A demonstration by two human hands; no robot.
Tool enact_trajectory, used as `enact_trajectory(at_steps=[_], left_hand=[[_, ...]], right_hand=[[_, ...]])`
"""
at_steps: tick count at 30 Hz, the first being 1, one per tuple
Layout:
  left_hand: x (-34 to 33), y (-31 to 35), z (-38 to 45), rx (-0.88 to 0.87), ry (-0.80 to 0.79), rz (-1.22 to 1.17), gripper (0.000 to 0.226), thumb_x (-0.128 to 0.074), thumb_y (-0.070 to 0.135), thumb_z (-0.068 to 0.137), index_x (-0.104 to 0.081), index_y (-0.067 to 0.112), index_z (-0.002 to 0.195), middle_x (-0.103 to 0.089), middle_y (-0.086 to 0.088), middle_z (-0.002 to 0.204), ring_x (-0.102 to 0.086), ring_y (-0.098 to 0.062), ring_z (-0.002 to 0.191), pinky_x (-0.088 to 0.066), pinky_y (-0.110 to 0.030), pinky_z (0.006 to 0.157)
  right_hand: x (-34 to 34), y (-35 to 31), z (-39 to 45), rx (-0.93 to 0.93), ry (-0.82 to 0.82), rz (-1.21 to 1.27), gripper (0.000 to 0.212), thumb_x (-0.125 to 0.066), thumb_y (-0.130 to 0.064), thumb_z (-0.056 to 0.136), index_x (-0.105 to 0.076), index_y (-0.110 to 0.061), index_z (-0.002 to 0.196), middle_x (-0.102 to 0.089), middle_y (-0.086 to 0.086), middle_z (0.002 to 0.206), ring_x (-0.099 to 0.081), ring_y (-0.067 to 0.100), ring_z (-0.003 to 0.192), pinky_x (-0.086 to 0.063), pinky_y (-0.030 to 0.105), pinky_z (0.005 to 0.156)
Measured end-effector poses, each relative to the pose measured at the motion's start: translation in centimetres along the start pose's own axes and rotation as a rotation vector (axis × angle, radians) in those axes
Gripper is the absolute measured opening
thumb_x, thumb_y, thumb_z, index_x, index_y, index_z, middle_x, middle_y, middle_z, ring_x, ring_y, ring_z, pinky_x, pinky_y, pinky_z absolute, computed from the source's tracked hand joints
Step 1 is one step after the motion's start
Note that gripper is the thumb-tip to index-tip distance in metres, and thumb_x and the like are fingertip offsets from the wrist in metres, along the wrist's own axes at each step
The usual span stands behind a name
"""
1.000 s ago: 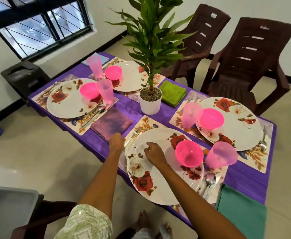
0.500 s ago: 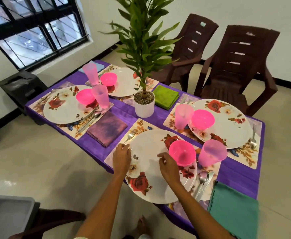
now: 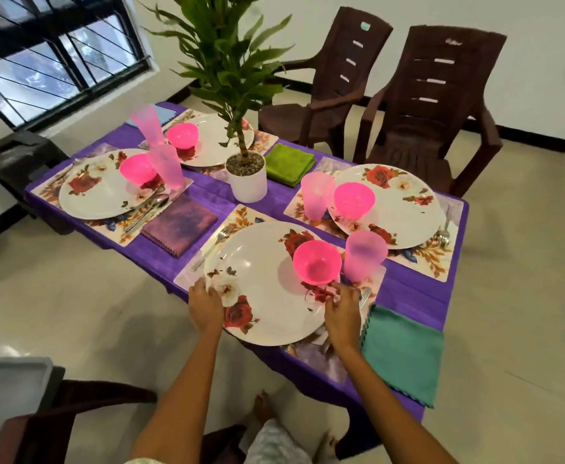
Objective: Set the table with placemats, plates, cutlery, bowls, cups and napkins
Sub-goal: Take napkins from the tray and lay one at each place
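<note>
The near floral plate [image 3: 264, 269] lies on a floral placemat [image 3: 240, 216] at the table's front edge. A pink bowl [image 3: 317, 262] sits on the plate's right side and a pink cup [image 3: 364, 254] stands just right of it. My left hand [image 3: 204, 306] holds the plate's left rim. My right hand [image 3: 341, 309] curls over the right rim, hiding most of the spoon and knife [image 3: 365, 294]. A fork [image 3: 212, 244] lies left of the plate. A teal napkin [image 3: 405, 353] overhangs the table edge at the right.
Three other settings with plates [image 3: 405, 209], [image 3: 96, 192], pink bowls and cups cover the purple tablecloth [image 3: 415, 296]. A potted plant [image 3: 246, 179] stands mid-table beside purple [image 3: 179, 224] and green [image 3: 287, 164] napkins. Brown chairs [image 3: 435, 95] stand behind; a grey bin [image 3: 6, 396] is lower left.
Both hands moved from the middle of the near plate out to its rims, the left to the left edge, the right to the right edge by the cutlery. The view shifted.
</note>
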State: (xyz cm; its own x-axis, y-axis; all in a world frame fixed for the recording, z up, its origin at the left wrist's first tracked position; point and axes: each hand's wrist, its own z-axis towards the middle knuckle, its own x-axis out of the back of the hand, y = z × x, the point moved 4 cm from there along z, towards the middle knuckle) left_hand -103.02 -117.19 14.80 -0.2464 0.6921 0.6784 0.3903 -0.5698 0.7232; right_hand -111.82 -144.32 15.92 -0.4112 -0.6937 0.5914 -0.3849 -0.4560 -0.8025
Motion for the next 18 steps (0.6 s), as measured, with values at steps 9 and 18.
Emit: enact_trajectory(at_steps=[9, 18], left_hand=[[1.0, 1.2, 0.5, 0.097, 0.010, -0.007, 0.029, -0.046, 0.012, 0.096, -0.062, 0.004, 0.120, -0.063, -0.019, 0.118, -0.059, -0.036, 0.106, -0.048, -0.044, 0.088], [1.2, 1.6, 2.6, 0.080, 0.002, 0.057, 0.028, -0.050, 0.013, 0.095, -0.064, 0.005, 0.119, -0.064, -0.019, 0.117, -0.059, -0.038, 0.106, -0.047, -0.046, 0.090]], right_hand=[[-1.1, 0.3, 3.0, -0.198, -0.072, 0.013, 0.037, -0.072, -0.007, 0.080, -0.059, -0.009, 0.114, -0.056, 0.013, 0.121, -0.054, 0.031, 0.108, -0.048, 0.041, 0.088], [-1.9, -0.9, 4.3, -0.343, -0.032, 0.081, 0.026, -0.058, -0.001, 0.089, -0.059, -0.008, 0.114, -0.064, 0.011, 0.112, -0.059, 0.032, 0.104, -0.048, 0.044, 0.085]])
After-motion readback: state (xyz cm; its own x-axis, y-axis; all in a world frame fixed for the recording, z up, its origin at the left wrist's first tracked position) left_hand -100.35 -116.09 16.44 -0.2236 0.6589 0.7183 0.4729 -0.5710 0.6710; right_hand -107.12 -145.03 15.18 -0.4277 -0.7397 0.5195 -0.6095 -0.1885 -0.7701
